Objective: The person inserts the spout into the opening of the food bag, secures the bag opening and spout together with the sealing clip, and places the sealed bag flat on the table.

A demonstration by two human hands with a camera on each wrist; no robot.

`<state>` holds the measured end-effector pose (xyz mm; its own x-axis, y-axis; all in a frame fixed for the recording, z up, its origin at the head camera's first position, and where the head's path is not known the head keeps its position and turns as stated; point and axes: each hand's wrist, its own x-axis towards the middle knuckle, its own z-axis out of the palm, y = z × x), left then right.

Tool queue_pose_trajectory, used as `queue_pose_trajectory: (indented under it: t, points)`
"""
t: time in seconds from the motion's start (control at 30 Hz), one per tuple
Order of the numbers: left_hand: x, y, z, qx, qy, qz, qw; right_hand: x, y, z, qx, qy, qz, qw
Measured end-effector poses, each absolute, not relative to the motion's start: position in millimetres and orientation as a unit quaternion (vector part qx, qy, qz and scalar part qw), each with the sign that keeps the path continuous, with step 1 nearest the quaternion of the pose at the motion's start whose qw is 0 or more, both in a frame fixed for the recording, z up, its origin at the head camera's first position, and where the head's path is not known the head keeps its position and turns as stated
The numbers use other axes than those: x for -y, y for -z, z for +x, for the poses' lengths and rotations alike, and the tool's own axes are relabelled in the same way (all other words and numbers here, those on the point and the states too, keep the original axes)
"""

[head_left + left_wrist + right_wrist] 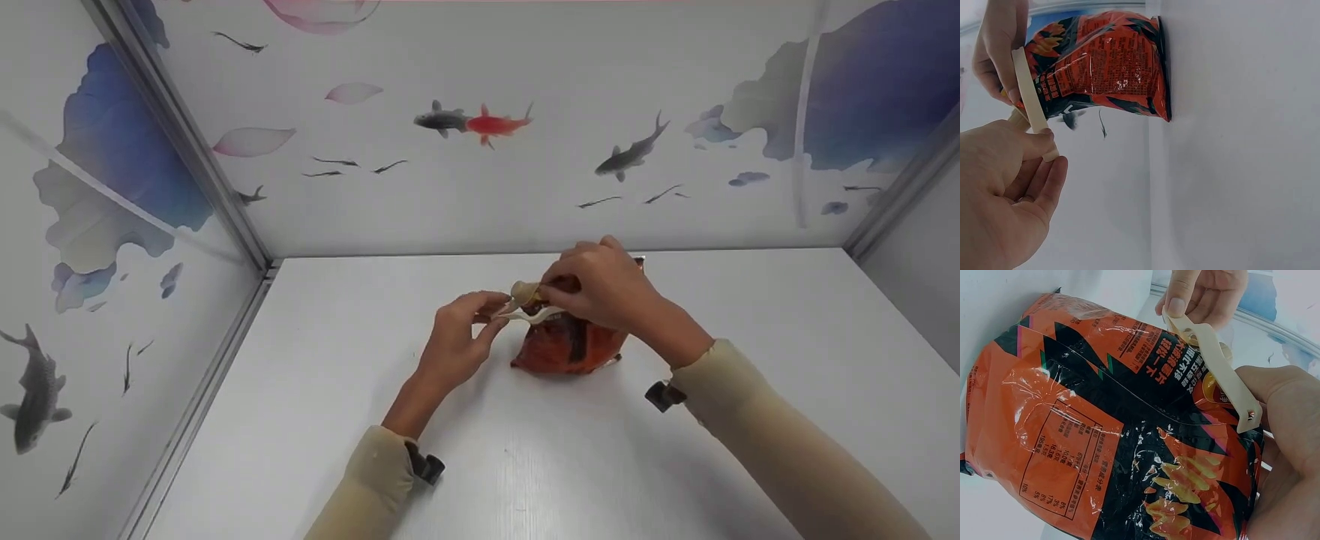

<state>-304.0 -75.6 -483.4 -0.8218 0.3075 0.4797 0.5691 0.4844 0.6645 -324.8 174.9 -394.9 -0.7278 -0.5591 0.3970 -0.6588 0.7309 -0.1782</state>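
A glossy orange-red and black snack bag stands upright on the white table, its printed panels showing in both wrist views. Across its gathered top lies a beige bag clip, a long strip with a slot near one end and a round cap-like part behind. My left hand pinches one end of this clip between thumb and fingers. On the other side, my right hand grips the top of the bag beside the clip's slotted end. Part of the bag's top is hidden behind the right hand.
The white table meets a white back wall painted with fish and leaves, close behind the bag. A similar panel rises at the left behind a metal frame post. Dark wrist cameras sit at both sleeves.
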Motion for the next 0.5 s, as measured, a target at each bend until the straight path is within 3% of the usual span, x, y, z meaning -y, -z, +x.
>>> queue_pose_trajectory:
  t: [0.5]
  points:
    - [73.5, 485.0, -303.0, 0.843, 0.459, -0.248, 0.132, -176.2, 396.5, -323.4, 0.919, -0.151, 0.326, 0.164]
